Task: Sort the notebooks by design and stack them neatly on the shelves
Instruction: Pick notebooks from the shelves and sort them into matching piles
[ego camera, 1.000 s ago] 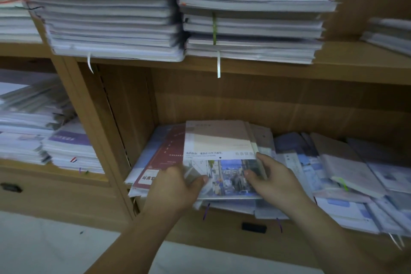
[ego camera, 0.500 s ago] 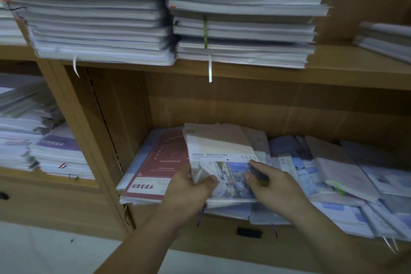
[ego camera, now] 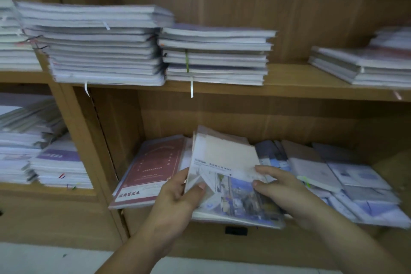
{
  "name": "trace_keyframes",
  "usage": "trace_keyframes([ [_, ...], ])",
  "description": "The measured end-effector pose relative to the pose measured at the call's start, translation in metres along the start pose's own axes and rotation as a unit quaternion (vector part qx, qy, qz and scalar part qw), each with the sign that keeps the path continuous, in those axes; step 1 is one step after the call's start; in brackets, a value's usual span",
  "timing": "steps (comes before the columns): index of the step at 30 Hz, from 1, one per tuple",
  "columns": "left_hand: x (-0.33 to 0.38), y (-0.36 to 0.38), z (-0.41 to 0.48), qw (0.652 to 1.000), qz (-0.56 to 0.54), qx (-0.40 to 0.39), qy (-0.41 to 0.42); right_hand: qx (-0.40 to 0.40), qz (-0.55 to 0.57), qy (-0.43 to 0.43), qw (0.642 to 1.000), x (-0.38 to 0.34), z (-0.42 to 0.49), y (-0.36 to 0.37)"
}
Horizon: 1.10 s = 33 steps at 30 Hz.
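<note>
I see my left hand (ego camera: pixel 178 193) gripping the left edge of a photo-cover notebook (ego camera: pixel 224 160) and my right hand (ego camera: pixel 282 187) pinching its right edge. The notebook is tilted on the lower shelf (ego camera: pixel 393 167), beside a red notebook (ego camera: pixel 151 171).

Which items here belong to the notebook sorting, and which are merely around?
Job: photo-cover notebooks, gripped by left hand and right hand; red notebook; loose notebooks on the lower shelf; upper-shelf stacks.
Lying about: black handle below the shelf; floor.
</note>
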<state>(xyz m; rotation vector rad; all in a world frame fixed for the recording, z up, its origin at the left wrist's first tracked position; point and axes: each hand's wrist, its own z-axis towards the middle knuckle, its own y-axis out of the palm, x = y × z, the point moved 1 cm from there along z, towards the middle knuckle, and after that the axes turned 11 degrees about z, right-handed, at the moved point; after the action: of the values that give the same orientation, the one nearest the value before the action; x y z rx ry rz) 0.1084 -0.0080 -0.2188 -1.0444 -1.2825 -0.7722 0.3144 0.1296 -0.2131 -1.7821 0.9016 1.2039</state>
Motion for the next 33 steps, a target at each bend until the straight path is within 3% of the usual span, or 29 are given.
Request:
trace_keyframes([
  [10,0.04,-0.035,-0.085,0.989,0.107,-0.085,0.057,0.043,0.06,-0.039,0.997,-0.036,-0.147,-0.005],
  [19,0.138,-0.07,-0.133,0.976,0.103,-0.083,0.175,0.039,0.108,-0.241,0.964,-0.119,-0.25,-0.007],
  [28,0.24,-0.081,-0.078,0.944,0.162,0.096,0.27,0.117,0.097,-0.36,0.921,-0.207,-0.184,-0.017],
  [30,0.257,-0.079,-0.056,0.934,0.179,0.145,0.273,0.118,0.112,-0.333,0.929,-0.23,-0.157,-0.025],
  [33,0.279,-0.075,-0.011,0.929,0.19,0.212,0.238,0.057,0.165,-0.255,0.951,-0.27,-0.129,-0.034],
])
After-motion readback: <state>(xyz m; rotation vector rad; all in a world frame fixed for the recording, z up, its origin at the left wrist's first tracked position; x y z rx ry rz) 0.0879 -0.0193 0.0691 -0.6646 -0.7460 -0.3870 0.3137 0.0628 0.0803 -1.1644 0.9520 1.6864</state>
